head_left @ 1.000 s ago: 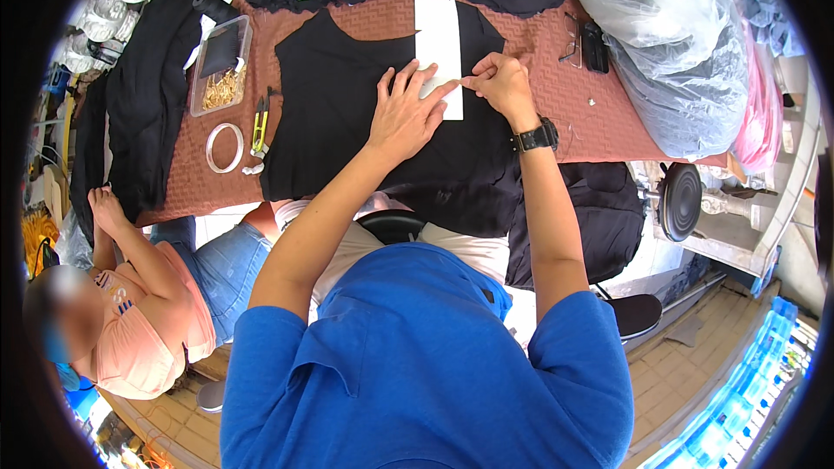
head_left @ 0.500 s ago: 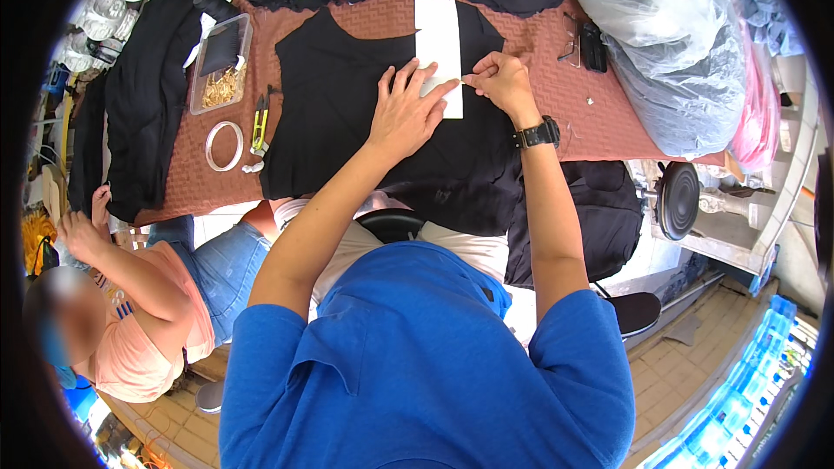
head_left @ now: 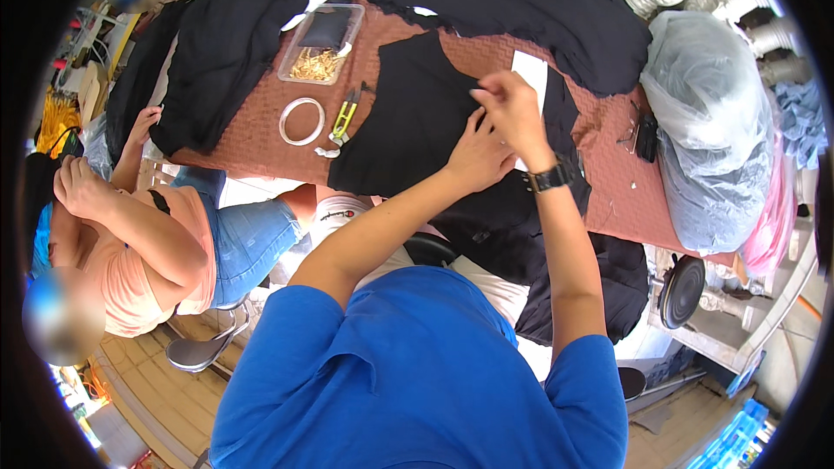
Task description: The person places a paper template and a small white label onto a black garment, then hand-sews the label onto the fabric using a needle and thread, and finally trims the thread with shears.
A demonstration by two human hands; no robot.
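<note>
From the head camera, the left hand point(head_left: 482, 158) lies low on a piece of black cloth point(head_left: 395, 122), with its fingers reaching out. The right hand point(head_left: 519, 108) is just above it in the view, with bent fingers pointing to the left. The two hands are close and overlap in the view, but I cannot tell if they touch. I also cannot tell if the right fingertips pinch anything. A black watch point(head_left: 549, 178) is on the right wrist. A white strip point(head_left: 532, 69) lies on the black cloth, and the right hand hides part of it. The cloth is spread on a brown table cover point(head_left: 245, 120) and has a curved cut at the top. To its left are yellow snips point(head_left: 345, 115) and a clear ring point(head_left: 282, 123). Past them is a see-through box point(head_left: 356, 28) with shiny gold bits point(head_left: 316, 65) in it. A big, puffy plastic bag point(head_left: 704, 113) is on the right side. On the left sits another person in a peach top point(head_left: 143, 274).
</note>
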